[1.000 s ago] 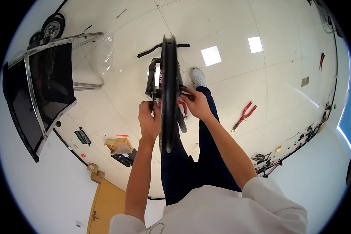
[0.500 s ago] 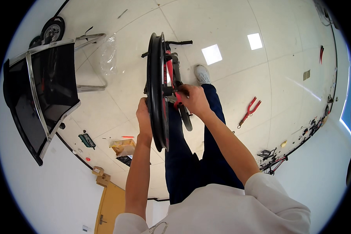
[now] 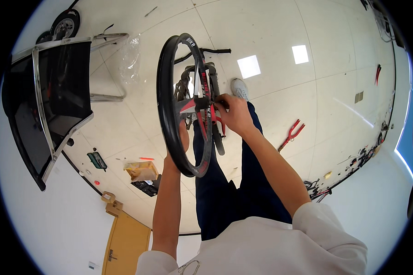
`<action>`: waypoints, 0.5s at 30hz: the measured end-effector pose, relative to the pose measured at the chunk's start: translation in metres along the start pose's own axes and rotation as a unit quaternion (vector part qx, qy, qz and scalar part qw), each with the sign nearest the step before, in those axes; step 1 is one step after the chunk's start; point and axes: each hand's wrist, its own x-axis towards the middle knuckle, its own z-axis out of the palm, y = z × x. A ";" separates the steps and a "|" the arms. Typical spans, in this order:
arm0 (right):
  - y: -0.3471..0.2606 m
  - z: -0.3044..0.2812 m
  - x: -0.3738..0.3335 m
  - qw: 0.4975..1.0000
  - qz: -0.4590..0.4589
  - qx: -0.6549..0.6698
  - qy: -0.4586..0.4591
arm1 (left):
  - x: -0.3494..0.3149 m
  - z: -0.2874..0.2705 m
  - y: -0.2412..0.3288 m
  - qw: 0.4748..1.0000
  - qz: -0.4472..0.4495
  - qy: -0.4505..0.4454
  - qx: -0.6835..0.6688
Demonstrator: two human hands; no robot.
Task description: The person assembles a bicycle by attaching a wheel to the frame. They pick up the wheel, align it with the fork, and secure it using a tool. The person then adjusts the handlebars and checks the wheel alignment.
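Note:
A black bicycle wheel rim [image 3: 163, 98] without a tyre is held up in front of me, tilted so that its spokes and central hub [image 3: 201, 104] show. My left hand [image 3: 184, 136] grips the wheel from its far side; the rim hides part of it, and its fingers are mostly out of sight. At the hub's right side my right hand [image 3: 237, 115] is closed in a pinch by the axle end. What lies between those fingertips is too small to make out. Below the wheel stands a small red and black bicycle, its handlebar [image 3: 218, 51] pointing away from me.
A black mesh chair [image 3: 69, 87] with metal legs is at the left, a spoked wheel [image 3: 65, 26] behind it. Red-handled cutters [image 3: 291, 134] lie on the floor to the right. A cardboard box [image 3: 141, 170] and green case [image 3: 97, 160] lie lower left. Bicycle parts line the right wall.
The wheel has turned from nearly edge-on to showing its spoked face, and its rim has shifted left. My left hand now shows through the spokes; my right hand remains at the hub.

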 end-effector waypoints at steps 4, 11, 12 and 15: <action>0.001 -0.004 0.008 0.999 0.012 -0.024 -0.036 | 0.020 -0.002 0.023 0.984 -0.027 0.007 -0.178; 0.009 -0.013 0.009 0.996 0.039 0.061 -0.045 | 0.025 -0.008 0.020 0.984 -0.097 0.001 -0.149; 0.010 -0.015 0.008 0.996 0.044 0.063 -0.037 | 0.025 -0.011 0.021 0.986 -0.085 0.009 -0.142; 0.009 -0.023 0.006 0.995 0.066 0.064 -0.030 | 0.024 -0.022 0.032 0.986 -0.081 0.024 -0.147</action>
